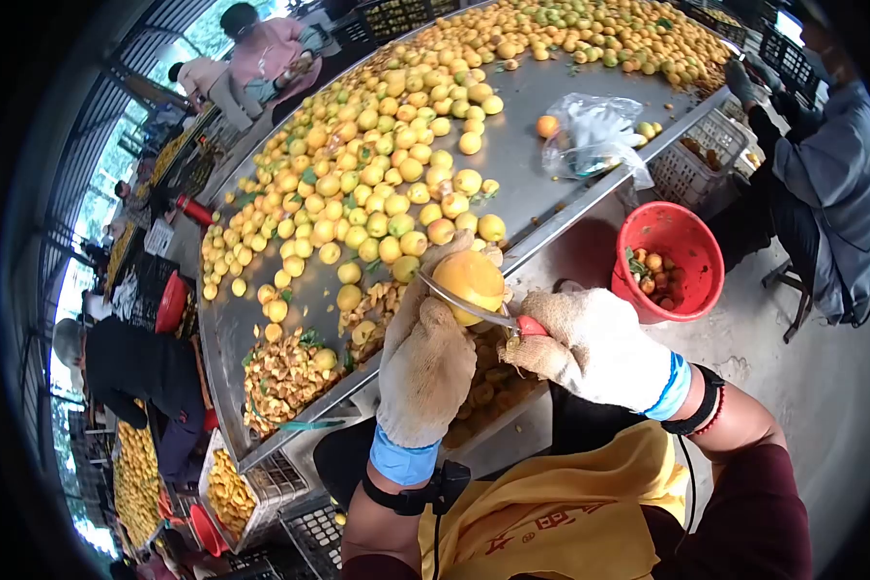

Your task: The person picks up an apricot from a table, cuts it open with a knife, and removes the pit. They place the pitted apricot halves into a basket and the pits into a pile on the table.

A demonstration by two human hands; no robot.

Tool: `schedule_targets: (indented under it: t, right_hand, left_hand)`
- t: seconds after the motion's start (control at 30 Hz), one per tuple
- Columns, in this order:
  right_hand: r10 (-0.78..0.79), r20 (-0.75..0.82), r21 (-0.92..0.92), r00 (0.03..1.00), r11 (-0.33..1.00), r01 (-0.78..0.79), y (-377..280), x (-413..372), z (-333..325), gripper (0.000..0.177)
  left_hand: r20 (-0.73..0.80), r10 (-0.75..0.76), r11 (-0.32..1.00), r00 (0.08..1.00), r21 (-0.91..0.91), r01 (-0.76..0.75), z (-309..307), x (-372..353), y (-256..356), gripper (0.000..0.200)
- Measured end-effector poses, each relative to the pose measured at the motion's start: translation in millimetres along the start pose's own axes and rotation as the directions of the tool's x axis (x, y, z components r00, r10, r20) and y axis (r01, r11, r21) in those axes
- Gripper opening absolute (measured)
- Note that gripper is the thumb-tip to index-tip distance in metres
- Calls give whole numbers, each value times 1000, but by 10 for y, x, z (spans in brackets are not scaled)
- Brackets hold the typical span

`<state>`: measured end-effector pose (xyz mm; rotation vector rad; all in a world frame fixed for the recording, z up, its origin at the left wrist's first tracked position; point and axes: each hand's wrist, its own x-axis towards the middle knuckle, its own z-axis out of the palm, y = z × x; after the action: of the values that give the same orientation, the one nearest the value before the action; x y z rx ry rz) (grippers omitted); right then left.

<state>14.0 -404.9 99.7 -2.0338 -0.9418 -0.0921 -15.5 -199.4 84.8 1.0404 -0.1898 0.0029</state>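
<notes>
My left hand [425, 362], in a worn cloth glove, is wrapped round a yellow peach [476, 278] near the middle of the view. My right hand [594, 346], gloved too, grips the red handle of a knife [532, 327]. Its thin, curved metal blade lies across the lower front of the peach; how deep it cuts cannot be seen. Below the hands, a container of cut peach halves [493, 394] is partly hidden by the gloves. Whole peaches [387, 193] are spread over the metal table [527, 101] just beyond my left hand.
A heap of brownish pits or scraps [285, 382] lies at the table's near left corner. A clear plastic bag [590, 135] rests by the raised edge. On the right are a red bucket [638, 232] with fruit and a seated person [836, 184]. Other people work at left.
</notes>
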Motion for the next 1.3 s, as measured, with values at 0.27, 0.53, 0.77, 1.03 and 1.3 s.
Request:
schedule_targets:
  t: [0.27, 0.53, 0.77, 1.03, 1.3]
  right_hand:
    - [132, -187, -73, 973, 986, -148, 530, -761, -177, 42]
    - [241, -278, -52, 930, 963, -266, 710, -1091, -418, 46]
    - [364, -305, -72, 880, 913, -402, 986, -1345, -553, 43]
    - [973, -46, -71, 227, 224, -972, 1978, -1996, -833, 54]
    - [951, 72, 507, 301, 225, -832, 1436, -1867, -899, 56]
  left_hand:
    - [117, -166, 986, 979, -13, 169, 426, 137, -514, 55]
    - [188, -264, 960, 946, -45, 277, 692, 333, -826, 53]
    - [320, -252, 958, 913, -52, 282, 888, 556, -1192, 51]
    - [338, -390, 894, 856, -82, 440, 1105, 695, -1422, 77]
    - [277, -430, 817, 859, -285, 501, 755, 403, -1127, 77]
